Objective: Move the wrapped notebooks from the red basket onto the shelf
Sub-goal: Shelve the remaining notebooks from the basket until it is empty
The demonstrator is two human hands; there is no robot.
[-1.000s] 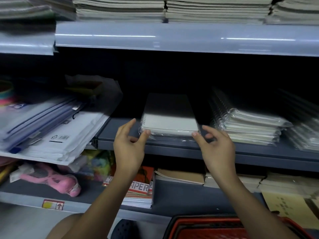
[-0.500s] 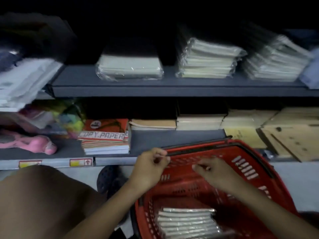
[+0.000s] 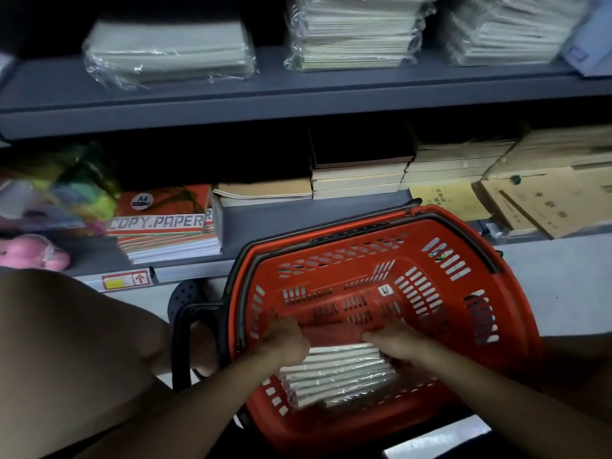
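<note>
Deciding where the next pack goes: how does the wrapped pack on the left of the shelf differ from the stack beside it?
The left pack is low and lies alone, with bare shelf around it; the middle stack is much taller, piled in several layers. The left pack's wrap looks looser at its edges. Both are pale notebooks in clear plastic wrap, lying flat.

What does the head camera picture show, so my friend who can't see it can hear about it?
Two hands, left hand and right hand, reach into a red basket and touch a stack of wrapped notebooks lying inside. Behind the basket, a grey shelf holds more wrapped notebook stacks. Below it sit copy paper and brown envelopes.
</note>
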